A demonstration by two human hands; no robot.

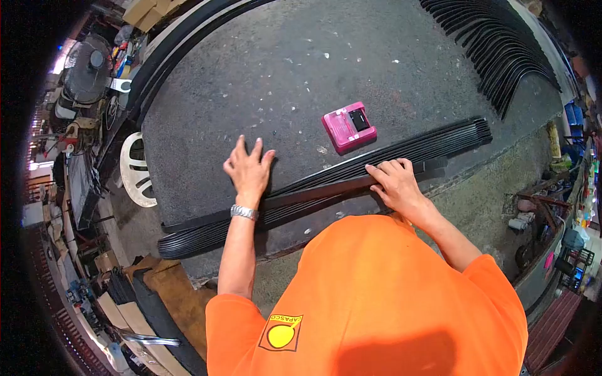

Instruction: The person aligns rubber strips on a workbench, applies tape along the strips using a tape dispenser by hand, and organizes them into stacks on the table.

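Observation:
A bundle of long, thin black strips (pixel 464 136) lies slantwise along the near side of the dark table. On top of it rests a wider flat black strip (pixel 301 197). My right hand (pixel 399 186) has its fingers bent over the wider strip, with the thumb at its near edge. My left hand (pixel 249 173) is open above the table, fingers spread, just beyond the bundle; its wrist with a metal watch crosses over the strips. Past the bundle sits a pink plastic case (pixel 342 139) with a black piece in it.
Many curved black strips (pixel 501 53) are fanned out at the table's far right. Longer black strips (pixel 166 53) bend along the far left edge. A white plastic chair (pixel 130 172) stands against the left side, with a fan (pixel 91 66) beyond. Cardboard (pixel 141 319) lies lower left.

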